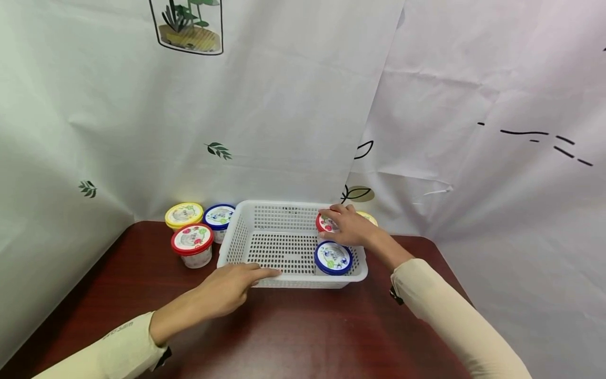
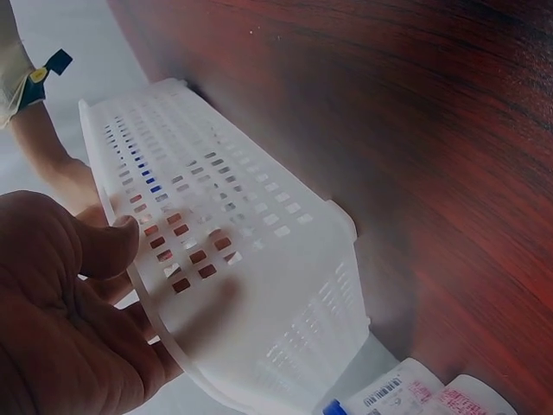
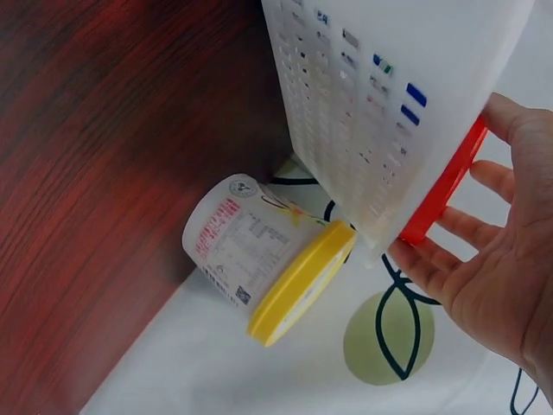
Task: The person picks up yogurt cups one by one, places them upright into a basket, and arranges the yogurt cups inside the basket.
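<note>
A white plastic basket (image 1: 279, 281) stands on the table. My left hand (image 1: 232, 287) grips its front rim at the left, with the thumb (image 2: 112, 246) outside the wall and the fingers behind it. Inside the basket's right end, my right hand (image 1: 350, 226) holds a tub with a red lid (image 1: 326, 223) by the lid's edge, fingers spread around it; the hand covers part of the lid. A blue-lidded tub (image 1: 333, 258) sits in the front right corner of the basket, just in front of the red one. Through the wall holes, bits of blue and red show.
Outside the basket's right end stands a yellow-lidded tub (image 3: 251, 251), close to the wall. At its left are a yellow-lidded tub (image 1: 184, 215), a red-lidded tub (image 1: 192, 243) and a blue-lidded tub (image 1: 219, 217). A white printed curtain (image 1: 284, 105) hangs behind the dark red table (image 1: 303, 331).
</note>
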Action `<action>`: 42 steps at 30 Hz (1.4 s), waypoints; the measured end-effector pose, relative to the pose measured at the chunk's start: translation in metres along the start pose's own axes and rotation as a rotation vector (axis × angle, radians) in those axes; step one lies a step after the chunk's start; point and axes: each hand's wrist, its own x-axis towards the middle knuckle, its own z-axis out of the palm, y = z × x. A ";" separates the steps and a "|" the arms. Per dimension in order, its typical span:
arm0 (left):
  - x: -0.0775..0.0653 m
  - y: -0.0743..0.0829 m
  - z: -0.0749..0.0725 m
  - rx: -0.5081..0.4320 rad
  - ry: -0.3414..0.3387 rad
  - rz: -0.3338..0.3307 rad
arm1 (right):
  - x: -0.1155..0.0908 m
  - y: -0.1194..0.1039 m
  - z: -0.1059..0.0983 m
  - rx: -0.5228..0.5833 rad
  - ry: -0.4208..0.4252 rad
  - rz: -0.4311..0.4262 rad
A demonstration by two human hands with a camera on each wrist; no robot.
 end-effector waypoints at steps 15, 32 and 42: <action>0.001 -0.005 -0.004 -0.043 -0.001 -0.004 | 0.011 -0.003 0.007 0.023 -0.033 0.052; 0.003 -0.004 -0.002 -0.057 -0.008 -0.002 | 0.019 0.001 0.012 0.045 -0.131 0.098; 0.002 -0.005 -0.003 -0.056 -0.005 -0.003 | 0.021 0.001 0.011 0.056 -0.150 0.088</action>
